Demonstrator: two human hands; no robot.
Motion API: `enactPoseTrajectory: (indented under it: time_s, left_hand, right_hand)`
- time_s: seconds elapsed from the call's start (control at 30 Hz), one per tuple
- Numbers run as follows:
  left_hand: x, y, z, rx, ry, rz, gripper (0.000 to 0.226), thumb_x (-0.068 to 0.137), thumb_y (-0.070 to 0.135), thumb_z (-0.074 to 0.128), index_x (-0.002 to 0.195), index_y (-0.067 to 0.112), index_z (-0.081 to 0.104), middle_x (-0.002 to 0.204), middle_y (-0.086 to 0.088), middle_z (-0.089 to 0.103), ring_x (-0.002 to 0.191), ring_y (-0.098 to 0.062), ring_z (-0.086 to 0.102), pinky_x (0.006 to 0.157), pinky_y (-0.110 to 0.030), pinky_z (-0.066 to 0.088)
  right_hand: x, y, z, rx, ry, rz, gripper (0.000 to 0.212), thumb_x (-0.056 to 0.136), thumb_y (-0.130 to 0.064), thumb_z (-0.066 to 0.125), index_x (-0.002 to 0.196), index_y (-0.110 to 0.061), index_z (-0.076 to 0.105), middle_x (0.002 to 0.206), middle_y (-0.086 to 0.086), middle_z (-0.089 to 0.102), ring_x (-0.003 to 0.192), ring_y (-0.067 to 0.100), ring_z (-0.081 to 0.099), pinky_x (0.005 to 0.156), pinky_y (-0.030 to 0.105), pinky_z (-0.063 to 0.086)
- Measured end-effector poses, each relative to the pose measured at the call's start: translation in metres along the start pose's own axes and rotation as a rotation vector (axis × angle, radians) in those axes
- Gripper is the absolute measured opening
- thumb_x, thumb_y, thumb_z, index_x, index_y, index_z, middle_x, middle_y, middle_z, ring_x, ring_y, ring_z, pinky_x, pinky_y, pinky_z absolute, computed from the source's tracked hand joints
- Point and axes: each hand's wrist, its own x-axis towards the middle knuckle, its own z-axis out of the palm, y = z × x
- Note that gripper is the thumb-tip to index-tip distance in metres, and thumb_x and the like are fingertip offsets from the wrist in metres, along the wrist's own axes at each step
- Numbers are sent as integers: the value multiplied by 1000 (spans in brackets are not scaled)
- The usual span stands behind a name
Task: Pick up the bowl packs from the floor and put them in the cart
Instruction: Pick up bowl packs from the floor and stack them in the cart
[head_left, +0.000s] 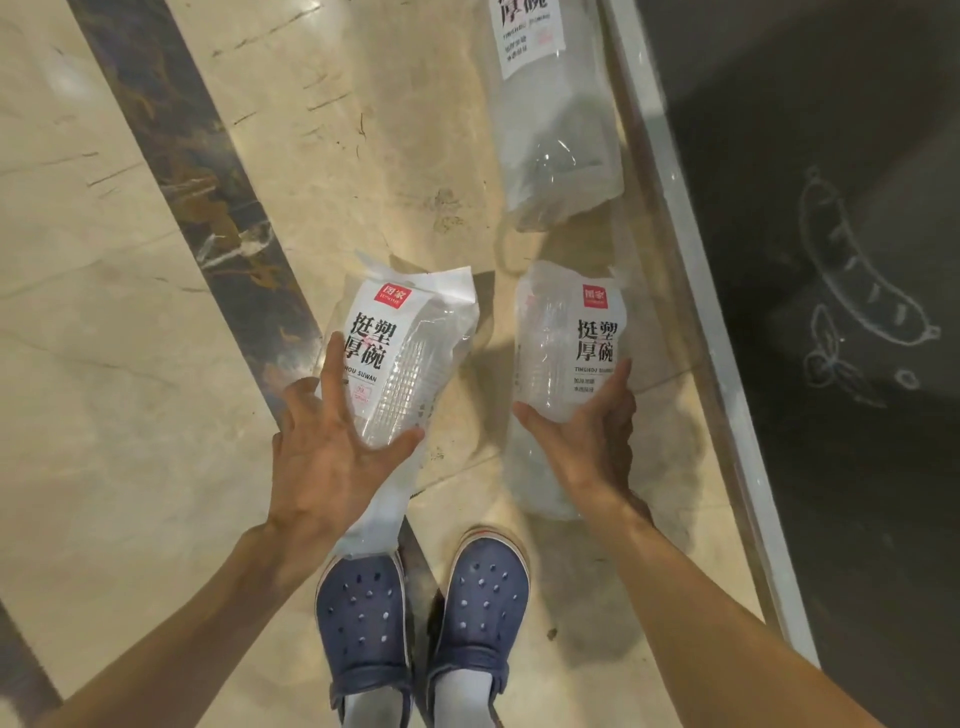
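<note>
Two hands, bare forearms reaching down: left hand (332, 441) with fingers curled round the left bowl pack (402, 353), right hand (587, 431) gripping the right bowl pack (566, 358) from below. Three bowl packs counted, all clear plastic with white printed labels; third bowl pack (556, 119) lying farther off on the floor (104, 312), untouched. Two blue clogs (363, 623) near the bottom edge. Beige marble floor with a dark veined strip (197, 171); at right, a pale border (691, 291) beside a dark panel (831, 156) bearing chalk doodles.
</note>
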Motion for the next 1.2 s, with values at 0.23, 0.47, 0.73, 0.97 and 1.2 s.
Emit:
enactPoseTrajectory:
  time_s: [0.23, 0.47, 0.73, 0.97, 1.2]
  left_hand:
    - [1, 16, -7, 34, 18, 22, 125, 69, 69, 78, 160, 37, -3, 149, -17, 37, 135, -39, 41, 101, -63, 47]
    - [-16, 49, -56, 38, 26, 18, 124, 70, 70, 76, 160, 39, -4, 142, -17, 42, 127, -40, 45, 96, -62, 48]
    - [-76, 119, -198, -23, 100, 49, 124, 69, 70, 76, 159, 44, -5, 132, -17, 47, 116, -39, 51, 91, -58, 51]
    - [-164, 192, -375, -15, 190, 134, 126, 69, 74, 72, 158, 46, -13, 130, -16, 46, 119, -37, 49, 92, -55, 51]
    - [-285, 266, -521, 75, 201, 320, 123, 70, 78, 68, 159, 41, -9, 136, -16, 45, 120, -39, 50, 92, -54, 51]
  right_hand:
    - [-1, -5, -5, -63, 43, 0, 128, 69, -69, 75, 156, -32, -11, 146, 14, 34, 124, 37, 47, 99, 58, 47]
    - [-40, -35, -69, -133, -70, -44, 122, 75, -71, 69, 151, -40, -21, 138, 12, 35, 118, 32, 50, 100, 53, 49]
    - [-145, -109, -204, -40, 51, -172, 119, 73, -67, 73, 154, -44, -11, 130, 9, 41, 112, 31, 48, 95, 52, 49]
    - [-278, -159, -369, 33, 100, -338, 121, 68, -72, 70, 156, -46, -9, 125, 6, 41, 112, 30, 49, 94, 48, 49]
    - [-438, -159, -509, 90, 313, -341, 125, 65, -83, 58, 158, -39, -14, 114, 5, 43, 95, 25, 53, 80, 43, 54]
